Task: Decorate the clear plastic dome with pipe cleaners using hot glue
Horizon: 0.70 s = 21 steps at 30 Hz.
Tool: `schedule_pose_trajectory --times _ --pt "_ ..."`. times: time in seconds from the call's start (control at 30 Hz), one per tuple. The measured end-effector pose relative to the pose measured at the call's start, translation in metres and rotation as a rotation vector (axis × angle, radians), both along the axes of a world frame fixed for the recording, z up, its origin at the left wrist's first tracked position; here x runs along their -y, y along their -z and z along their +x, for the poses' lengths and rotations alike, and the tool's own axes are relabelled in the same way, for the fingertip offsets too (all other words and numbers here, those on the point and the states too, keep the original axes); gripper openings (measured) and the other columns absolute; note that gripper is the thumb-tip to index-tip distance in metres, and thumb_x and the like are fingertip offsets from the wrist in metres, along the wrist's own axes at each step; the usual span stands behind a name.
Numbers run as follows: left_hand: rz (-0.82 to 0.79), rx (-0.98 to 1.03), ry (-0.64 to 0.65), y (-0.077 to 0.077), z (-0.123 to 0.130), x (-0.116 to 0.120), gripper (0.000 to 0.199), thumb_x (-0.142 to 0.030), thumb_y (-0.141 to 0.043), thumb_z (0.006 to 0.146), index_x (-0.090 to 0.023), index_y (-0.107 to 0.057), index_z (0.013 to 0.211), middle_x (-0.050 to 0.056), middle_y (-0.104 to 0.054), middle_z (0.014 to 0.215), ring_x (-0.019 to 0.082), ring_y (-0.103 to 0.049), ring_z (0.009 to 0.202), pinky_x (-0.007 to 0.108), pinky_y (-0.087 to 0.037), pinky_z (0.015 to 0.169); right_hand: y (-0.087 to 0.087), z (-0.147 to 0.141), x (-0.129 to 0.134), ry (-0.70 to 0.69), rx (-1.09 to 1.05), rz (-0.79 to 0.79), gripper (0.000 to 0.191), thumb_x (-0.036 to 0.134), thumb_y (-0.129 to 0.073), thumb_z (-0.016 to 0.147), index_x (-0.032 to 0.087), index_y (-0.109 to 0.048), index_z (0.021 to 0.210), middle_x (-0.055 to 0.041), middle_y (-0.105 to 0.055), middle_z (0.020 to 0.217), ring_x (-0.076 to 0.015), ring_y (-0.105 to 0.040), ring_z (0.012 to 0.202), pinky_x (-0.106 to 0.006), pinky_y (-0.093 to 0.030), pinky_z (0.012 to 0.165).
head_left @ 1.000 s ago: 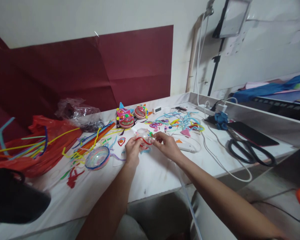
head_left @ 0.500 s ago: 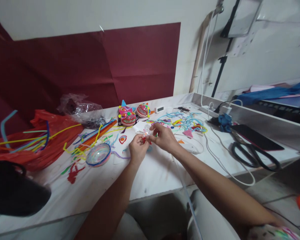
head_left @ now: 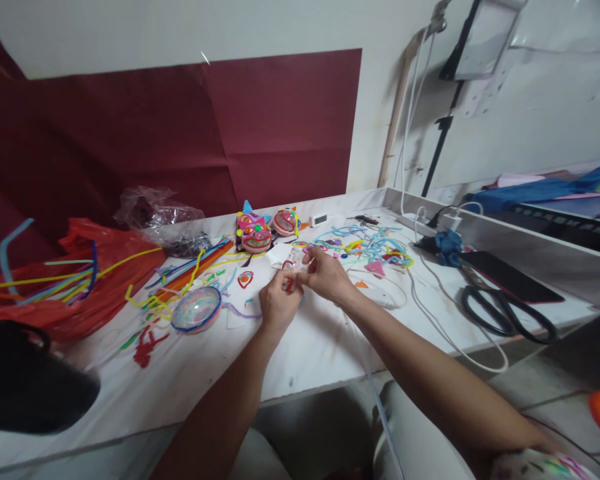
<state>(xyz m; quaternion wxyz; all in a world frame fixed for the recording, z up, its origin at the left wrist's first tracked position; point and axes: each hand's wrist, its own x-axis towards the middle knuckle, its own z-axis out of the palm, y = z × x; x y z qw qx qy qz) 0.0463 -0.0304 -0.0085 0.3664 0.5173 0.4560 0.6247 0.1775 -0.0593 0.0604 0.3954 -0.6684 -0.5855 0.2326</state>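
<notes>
Over the middle of the table my two hands meet, fingers closed. In my left hand (head_left: 279, 299) is a small red fuzzy piece (head_left: 289, 286), probably bent pipe cleaner, partly hidden by the fingers. My right hand (head_left: 326, 277) pinches at a small clear plastic piece (head_left: 297, 257) just above it; its exact kind is too small to tell. To the left lie a clear bowl with a blue and pink rim (head_left: 197, 311) and a red and yellow eye-shaped piece (head_left: 245, 279). Behind the hands lies a white paper (head_left: 279, 255).
Decorated colourful round figures (head_left: 256, 237) stand at the back. Pipe cleaners (head_left: 365, 239) lie scattered behind my right hand. A red plastic bag (head_left: 115, 267) and a black container (head_left: 35, 380) are at left; black-handled scissors (head_left: 507, 312), a phone (head_left: 515, 275) and cables at right.
My left hand has turned over more and its fingers have closed further round the red piece. My right hand stays close against it, fingers slightly lower. The table things have not moved.
</notes>
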Motion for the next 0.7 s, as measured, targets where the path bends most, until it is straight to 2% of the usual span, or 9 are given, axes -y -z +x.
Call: schedule_pose_trajectory --times 0.2,0.37,0.57,0.7 --pt "0.064 -0.121 -0.040 -0.001 0.000 0.001 0.025 -0.007 -0.085 0.064 -0.029 -0.076 0.073 0.000 -0.072 0.066 0.023 -0.066 0.066 0.028 -0.047 0.066 0.006 0.000 -0.004 0.019 -0.042 -0.011 0.035 0.020 -0.084 0.081 0.028 -0.051 0.089 0.0078 -0.059 0.071 -0.0183 -0.058 0.071 -0.029 -0.038 0.068" --pt "0.096 -0.210 -0.062 0.001 -0.001 0.000 0.025 -0.007 -0.086 0.065 -0.029 -0.078 0.073 0.000 -0.073 0.067 0.023 -0.064 0.064 0.029 -0.046 0.067 0.002 0.001 -0.004 0.021 -0.041 -0.044 0.037 0.018 -0.085 0.080 0.028 -0.051 0.087 0.0070 -0.060 0.072 -0.0189 -0.061 0.073 -0.030 -0.040 0.068" --pt "0.138 -0.287 -0.051 0.002 -0.001 0.000 0.025 -0.008 -0.086 0.067 -0.030 -0.079 0.075 0.001 -0.076 0.070 0.025 -0.070 0.068 0.030 -0.047 0.068 -0.003 0.005 -0.009 -0.026 0.096 0.019 0.039 0.012 -0.088 0.077 0.029 -0.053 0.081 0.0015 -0.067 0.074 -0.0253 -0.068 0.076 -0.035 -0.044 0.070" --pt "0.165 -0.361 -0.055 0.006 -0.003 -0.001 0.022 -0.010 -0.085 0.068 -0.029 -0.080 0.078 0.003 -0.080 0.074 0.026 -0.072 0.066 0.030 -0.047 0.068 -0.005 0.007 -0.012 -0.068 0.194 0.068 0.037 0.012 -0.091 0.076 0.031 -0.065 0.093 -0.0013 -0.072 0.078 -0.0300 -0.071 0.081 -0.038 -0.047 0.073"
